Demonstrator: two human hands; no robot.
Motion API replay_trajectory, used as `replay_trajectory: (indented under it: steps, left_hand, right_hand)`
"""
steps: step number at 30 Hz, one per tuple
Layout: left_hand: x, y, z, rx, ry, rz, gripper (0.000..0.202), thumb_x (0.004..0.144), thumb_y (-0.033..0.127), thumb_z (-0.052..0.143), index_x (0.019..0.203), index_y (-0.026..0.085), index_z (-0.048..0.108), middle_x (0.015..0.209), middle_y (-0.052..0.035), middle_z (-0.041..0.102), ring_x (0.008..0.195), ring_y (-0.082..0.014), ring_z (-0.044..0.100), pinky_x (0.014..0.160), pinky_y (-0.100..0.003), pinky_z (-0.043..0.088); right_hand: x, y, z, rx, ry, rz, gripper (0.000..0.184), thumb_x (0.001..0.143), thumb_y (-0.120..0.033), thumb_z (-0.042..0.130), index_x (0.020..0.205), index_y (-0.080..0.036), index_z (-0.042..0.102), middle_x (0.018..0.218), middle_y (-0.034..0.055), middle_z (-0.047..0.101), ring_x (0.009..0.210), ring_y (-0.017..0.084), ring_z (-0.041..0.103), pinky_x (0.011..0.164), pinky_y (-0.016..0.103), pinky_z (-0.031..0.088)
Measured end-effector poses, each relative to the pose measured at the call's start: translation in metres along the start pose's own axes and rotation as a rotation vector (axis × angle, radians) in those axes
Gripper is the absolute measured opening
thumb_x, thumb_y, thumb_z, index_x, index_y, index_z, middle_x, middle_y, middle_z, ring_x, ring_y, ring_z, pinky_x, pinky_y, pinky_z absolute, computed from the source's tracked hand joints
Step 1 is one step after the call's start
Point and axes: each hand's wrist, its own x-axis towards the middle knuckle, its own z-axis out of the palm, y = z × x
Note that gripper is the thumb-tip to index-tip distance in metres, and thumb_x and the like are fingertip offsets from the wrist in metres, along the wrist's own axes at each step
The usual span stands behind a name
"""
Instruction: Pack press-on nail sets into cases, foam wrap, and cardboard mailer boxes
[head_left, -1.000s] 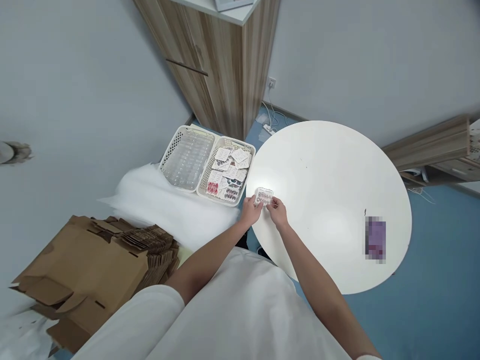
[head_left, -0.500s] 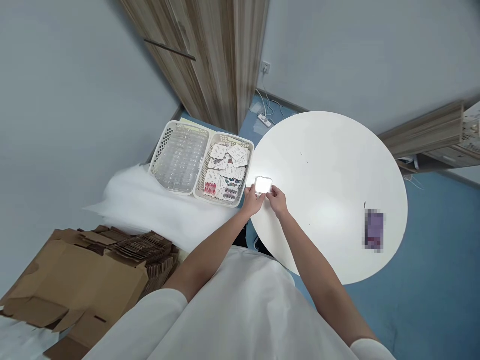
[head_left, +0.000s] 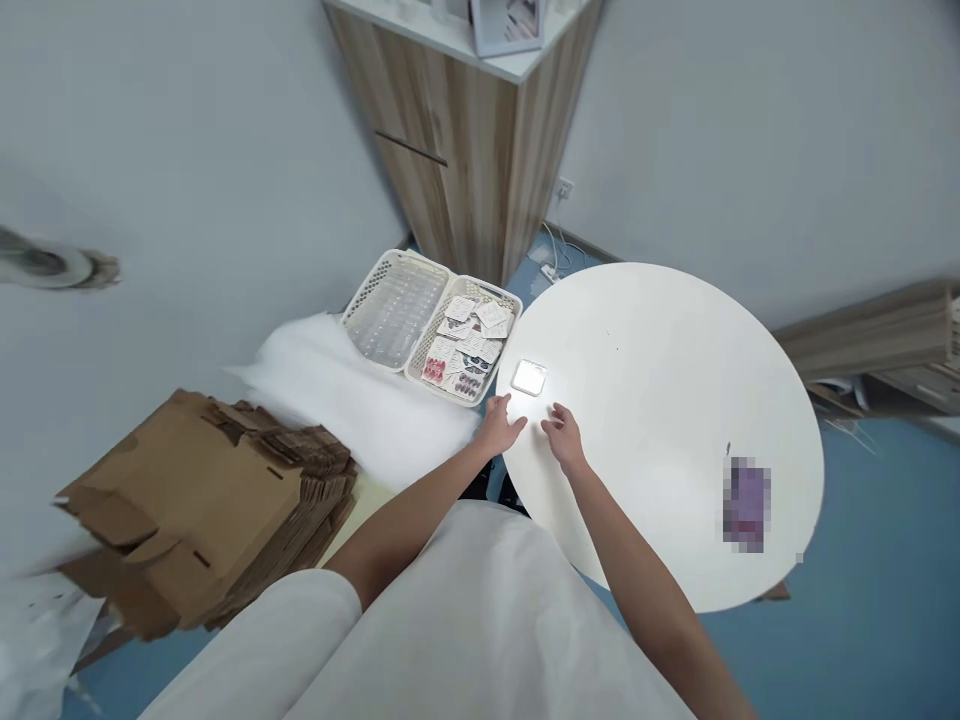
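Note:
A small clear plastic case (head_left: 529,377) lies flat on the round white table (head_left: 667,400) near its left edge. My left hand (head_left: 501,424) rests at the table's rim just below the case, fingers spread, holding nothing. A little to the right, my right hand (head_left: 563,434) hovers over the tabletop, fingers loosely apart and empty. Both hands are a short way from the case and do not touch it.
Two white perforated baskets stand left of the table: one (head_left: 394,308) with clear trays, one (head_left: 471,340) with printed cards. White padding (head_left: 352,400) and stacked flat cardboard boxes (head_left: 210,500) lie at left. A wooden cabinet (head_left: 465,140) stands behind. A blurred purple item (head_left: 747,504) sits at right.
Both hands have let go of the small case, which now lies on the table, and have drawn back toward me. The camera has tilted up.

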Motion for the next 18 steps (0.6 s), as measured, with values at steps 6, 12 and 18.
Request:
replay_trajectory:
  steps: [6,12,18]
  left_hand:
    - [-0.075,-0.044,-0.011,0.052,0.143,0.035,0.032,0.074,0.035,0.05,0.102,0.019,0.054,0.108,-0.0082,0.048,0.09,-0.0195,0.051,0.076,-0.032,0.044]
    - [-0.12,-0.084,-0.043,0.132,0.257,-0.151,0.036,0.073,0.04,0.05,0.102,0.02,0.054,0.109,-0.0078,0.051,0.098,-0.0218,0.051,0.081,-0.031,0.042]
    - [-0.127,-0.108,-0.079,0.249,0.33,-0.213,0.041,0.072,0.034,0.052,0.108,0.015,0.052,0.113,-0.0104,0.049,0.11,-0.0224,0.044,0.094,-0.031,0.033]
  right_hand:
    - [-0.03,0.011,0.014,-0.037,-0.251,-0.173,0.041,0.069,-0.035,0.049,0.106,-0.019,0.051,0.103,0.008,0.056,0.076,0.015,0.056,0.072,0.031,0.046]
    - [-0.041,0.005,0.066,-0.215,-0.62,-0.306,0.036,0.07,-0.035,0.05,0.102,-0.021,0.056,0.096,0.0057,0.06,0.078,0.016,0.057,0.071,0.032,0.046]
    - [-0.044,0.001,0.098,-0.4,-0.78,-0.284,0.044,0.068,-0.038,0.056,0.108,-0.02,0.055,0.11,0.01,0.055,0.096,0.022,0.054,0.079,0.034,0.044]
